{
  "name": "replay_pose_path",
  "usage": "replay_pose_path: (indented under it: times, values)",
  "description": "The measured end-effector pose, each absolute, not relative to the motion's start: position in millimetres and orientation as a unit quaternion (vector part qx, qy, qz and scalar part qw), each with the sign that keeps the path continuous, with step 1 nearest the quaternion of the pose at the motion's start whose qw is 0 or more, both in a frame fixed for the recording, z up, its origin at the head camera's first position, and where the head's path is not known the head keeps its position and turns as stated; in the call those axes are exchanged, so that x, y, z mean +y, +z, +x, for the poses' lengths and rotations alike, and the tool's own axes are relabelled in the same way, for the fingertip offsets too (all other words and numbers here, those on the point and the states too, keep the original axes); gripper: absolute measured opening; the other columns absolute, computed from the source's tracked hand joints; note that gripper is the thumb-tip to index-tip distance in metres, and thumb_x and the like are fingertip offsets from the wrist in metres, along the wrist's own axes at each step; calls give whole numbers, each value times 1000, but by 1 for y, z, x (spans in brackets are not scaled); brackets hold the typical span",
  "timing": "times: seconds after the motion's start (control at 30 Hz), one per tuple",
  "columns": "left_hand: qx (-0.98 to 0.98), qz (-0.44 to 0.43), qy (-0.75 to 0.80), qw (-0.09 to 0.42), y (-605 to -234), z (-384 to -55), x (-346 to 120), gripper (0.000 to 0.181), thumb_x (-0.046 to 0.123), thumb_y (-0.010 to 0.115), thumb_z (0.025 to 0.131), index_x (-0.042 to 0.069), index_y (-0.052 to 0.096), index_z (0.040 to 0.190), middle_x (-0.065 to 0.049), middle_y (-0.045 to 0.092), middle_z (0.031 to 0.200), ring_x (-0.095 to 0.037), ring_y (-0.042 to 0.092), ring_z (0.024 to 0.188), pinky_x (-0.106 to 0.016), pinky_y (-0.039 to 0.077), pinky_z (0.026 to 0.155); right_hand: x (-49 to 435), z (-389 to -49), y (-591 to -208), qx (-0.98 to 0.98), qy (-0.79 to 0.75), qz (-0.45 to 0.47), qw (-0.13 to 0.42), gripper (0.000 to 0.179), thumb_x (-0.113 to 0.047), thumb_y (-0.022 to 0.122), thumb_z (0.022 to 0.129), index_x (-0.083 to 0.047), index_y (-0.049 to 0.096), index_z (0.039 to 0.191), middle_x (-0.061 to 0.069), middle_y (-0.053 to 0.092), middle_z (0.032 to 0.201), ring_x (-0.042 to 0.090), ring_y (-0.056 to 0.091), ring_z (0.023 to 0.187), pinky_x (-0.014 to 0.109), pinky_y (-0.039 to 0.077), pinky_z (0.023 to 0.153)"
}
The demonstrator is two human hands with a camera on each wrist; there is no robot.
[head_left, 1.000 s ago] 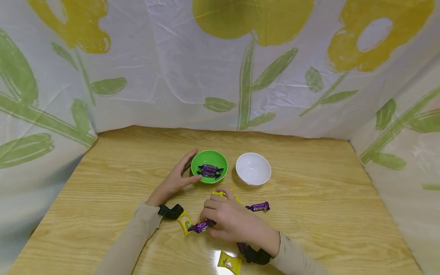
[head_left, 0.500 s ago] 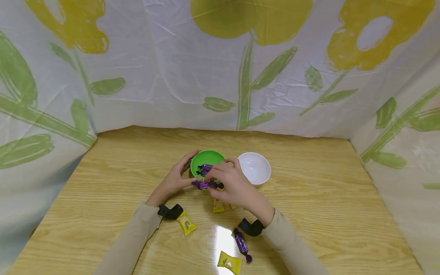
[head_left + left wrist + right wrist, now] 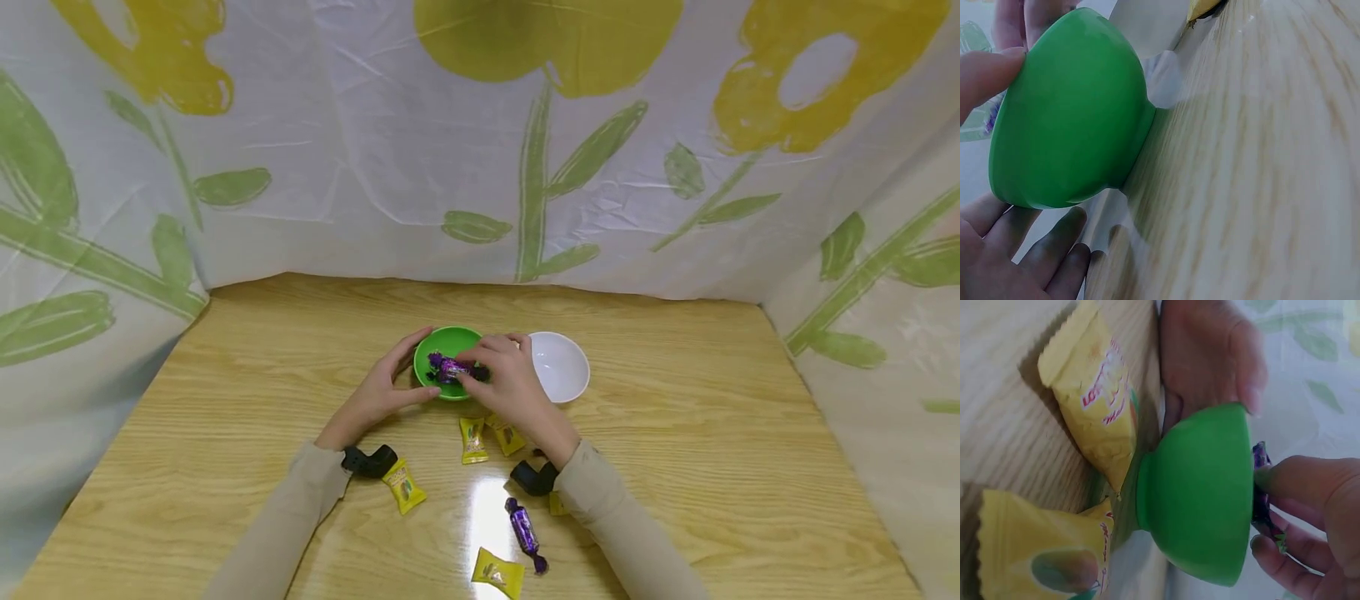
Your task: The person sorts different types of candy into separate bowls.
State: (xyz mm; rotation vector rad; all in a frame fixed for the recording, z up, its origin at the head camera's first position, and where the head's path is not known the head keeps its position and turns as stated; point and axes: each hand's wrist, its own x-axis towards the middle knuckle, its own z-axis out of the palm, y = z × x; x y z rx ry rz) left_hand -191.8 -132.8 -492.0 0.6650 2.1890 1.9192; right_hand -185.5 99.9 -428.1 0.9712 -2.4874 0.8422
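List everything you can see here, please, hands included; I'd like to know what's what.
Green bowl: one, green, on the table, left of the white bowl.
White bowl: one, white, partly behind the right hand.
Purple sweets: at least two, one pinched at the green bowl, one on the table; others may be hidden.
Yellow packets: at least five, yellow, scattered on the table.
Table: one, light wood-patterned, underneath.
Flowered cloth: white with yellow and green, behind and beside the table.
Wrist devices: two, black, one at each wrist.
Sleeves: two, beige, on both arms.
Left hand: one, bare, around the green bowl.
Right hand: one, bare, pinching a purple sweet.
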Motion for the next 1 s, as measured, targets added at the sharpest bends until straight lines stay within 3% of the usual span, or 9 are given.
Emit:
replay_pose_path:
  times: [0.27, 0.6, 1.0]
  values:
    - [730, 217, 643, 79, -492, -192, -134, 87, 9, 77, 87, 18, 27, 158, -2, 28, 161, -23, 25, 147, -50, 13, 120, 89, -196, -430, -896, 246, 318, 189, 15, -14, 84, 81, -13, 77, 94, 1, 71, 90, 23, 62, 92, 55, 34, 100]
    - [732, 208, 644, 81, -494, -191, -134, 85, 15, 78, 87, 21, 30, 157, 2, 30, 160, -21, 27, 147, -51, 14, 120, 83, -209, -439, -913, 196, 295, 204, 10, -8, 82, 80, -15, 74, 78, -2, 70, 82, 21, 58, 86, 57, 34, 101]
    - [735, 208, 640, 81, -494, -192, -133, 85, 14, 78, 87, 20, 30, 157, 2, 30, 159, -20, 26, 147, -51, 13, 120, 83, -211, -443, -914, 184, 297, 204, 15, 1, 74, 82, -14, 78, 80, 1, 71, 81, 23, 57, 85, 57, 33, 99]
